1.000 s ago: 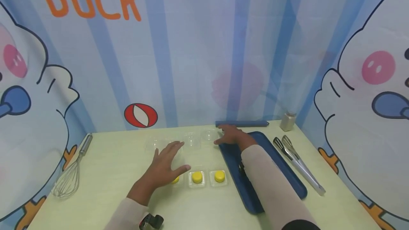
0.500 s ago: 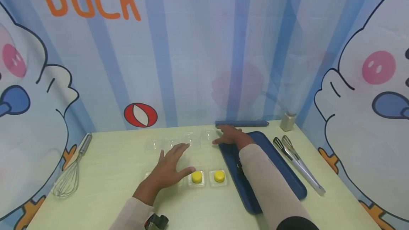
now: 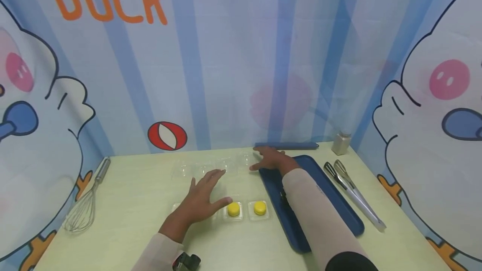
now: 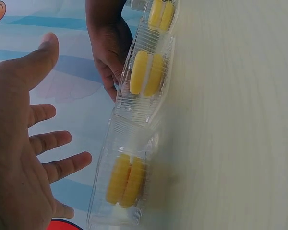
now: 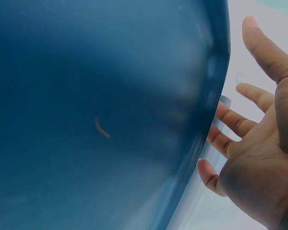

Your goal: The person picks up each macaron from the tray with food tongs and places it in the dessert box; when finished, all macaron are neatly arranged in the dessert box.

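Observation:
Yellow macarons (image 3: 260,208) sit in small clear plastic boxes (image 4: 97,196) in a row on the table. Over the left part of that row is my left hand (image 3: 201,202), fingers spread and nothing in its grasp, hiding part of the boxes. The left wrist view shows a macaron (image 4: 126,181) in its box beside this hand. My right hand (image 3: 269,159) reaches over the far left corner of a blue tray (image 3: 310,166), its fingers loosely extended. Past the tray's rim, the right wrist view shows the right hand (image 5: 261,139) with spread fingers, holding nothing.
Clear plastic pieces (image 3: 226,164) lie in a row behind the macarons. A whisk (image 3: 87,202) lies at left, tongs (image 3: 354,193) right of the tray. At the back are a dark blue rod-like object (image 3: 297,146) and a small shaker (image 3: 341,143). Something dark on the tray is half hidden by the sleeve.
My left hand has shifted slightly right, now covering a macaron that was partly visible at the left. The right hand has barely moved, and the boxes stay where they were.

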The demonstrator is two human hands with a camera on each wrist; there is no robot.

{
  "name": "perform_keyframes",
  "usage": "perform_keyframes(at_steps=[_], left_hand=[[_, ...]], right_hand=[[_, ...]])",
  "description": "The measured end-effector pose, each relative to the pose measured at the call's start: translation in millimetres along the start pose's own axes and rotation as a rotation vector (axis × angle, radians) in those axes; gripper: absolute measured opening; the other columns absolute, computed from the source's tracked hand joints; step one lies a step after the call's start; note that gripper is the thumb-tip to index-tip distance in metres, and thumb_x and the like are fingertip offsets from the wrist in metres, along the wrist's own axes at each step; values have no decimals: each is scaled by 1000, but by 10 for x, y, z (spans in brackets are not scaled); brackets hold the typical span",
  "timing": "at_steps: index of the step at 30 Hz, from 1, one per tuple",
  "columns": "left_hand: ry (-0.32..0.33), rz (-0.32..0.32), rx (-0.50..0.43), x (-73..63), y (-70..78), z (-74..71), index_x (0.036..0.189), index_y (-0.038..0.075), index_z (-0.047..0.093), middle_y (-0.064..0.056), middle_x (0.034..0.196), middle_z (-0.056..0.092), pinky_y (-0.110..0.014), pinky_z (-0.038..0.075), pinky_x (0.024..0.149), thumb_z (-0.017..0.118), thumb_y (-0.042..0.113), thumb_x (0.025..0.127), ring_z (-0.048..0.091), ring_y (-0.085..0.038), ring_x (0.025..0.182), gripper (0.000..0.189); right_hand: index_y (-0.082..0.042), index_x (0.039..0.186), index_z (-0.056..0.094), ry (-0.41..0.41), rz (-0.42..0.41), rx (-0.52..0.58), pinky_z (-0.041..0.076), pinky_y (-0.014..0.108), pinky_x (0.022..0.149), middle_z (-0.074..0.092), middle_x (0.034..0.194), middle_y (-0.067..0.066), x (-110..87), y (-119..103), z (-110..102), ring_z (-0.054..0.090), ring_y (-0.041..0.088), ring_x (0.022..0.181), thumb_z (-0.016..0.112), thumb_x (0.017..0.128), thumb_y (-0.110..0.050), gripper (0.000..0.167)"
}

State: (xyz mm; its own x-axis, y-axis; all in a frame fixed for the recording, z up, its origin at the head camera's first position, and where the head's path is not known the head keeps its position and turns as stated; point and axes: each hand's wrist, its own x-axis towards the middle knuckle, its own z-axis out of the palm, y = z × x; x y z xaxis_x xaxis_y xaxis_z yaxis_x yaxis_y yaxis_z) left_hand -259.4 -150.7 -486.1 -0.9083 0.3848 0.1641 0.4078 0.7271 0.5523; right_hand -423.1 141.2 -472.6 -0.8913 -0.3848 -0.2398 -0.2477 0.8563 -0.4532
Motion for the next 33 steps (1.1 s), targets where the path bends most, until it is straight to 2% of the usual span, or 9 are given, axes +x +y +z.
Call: perform_keyframes(at_steps=[8,12,15,19,25,33], left_hand=[[1,-16,6,11,-4,7,170,27,38,-10,176,40,-87,5,127,74,57,100,37,-37,165,84],[0,-16,4,5,-5,10,170,27,38,-10,175,40,-87,5,127,73,58,99,37,-37,164,85],[-2,-17,3,-1,-7,14,170,27,38,-10,176,40,-86,5,127,73,59,99,37,-37,164,85],[0,-24,4,-1,2,16,170,27,38,-10,176,40,-86,4,128,74,57,100,37,-37,164,85],[2,-31,3,-6,1,10,170,26,38,-10,176,39,-86,4,128,74,55,100,37,-37,164,84],[-7,-33,-6,-10,13,10,171,25,38,-11,177,38,-85,3,128,74,54,101,37,-38,165,84]], right_hand=[[-16,170,38,-24,-31,3,18,77,131,47,171,19,31,1,-46,39,41,163,80,98,-48,90],[-17,172,33,-29,-25,-3,20,75,132,44,173,19,53,21,-44,38,41,163,83,95,-44,96],[-16,175,25,-42,-46,50,24,68,135,38,176,20,55,18,-44,35,41,164,88,92,-37,106],[-13,175,25,-58,-87,109,30,58,135,35,177,23,59,-3,-62,35,43,164,91,90,-29,108],[-12,173,31,-85,-97,74,32,58,134,39,174,24,78,-57,-89,37,43,163,89,92,-31,102],[-10,172,31,-76,-93,88,32,59,134,40,172,26,78,-75,-85,38,44,162,89,92,-30,100]])
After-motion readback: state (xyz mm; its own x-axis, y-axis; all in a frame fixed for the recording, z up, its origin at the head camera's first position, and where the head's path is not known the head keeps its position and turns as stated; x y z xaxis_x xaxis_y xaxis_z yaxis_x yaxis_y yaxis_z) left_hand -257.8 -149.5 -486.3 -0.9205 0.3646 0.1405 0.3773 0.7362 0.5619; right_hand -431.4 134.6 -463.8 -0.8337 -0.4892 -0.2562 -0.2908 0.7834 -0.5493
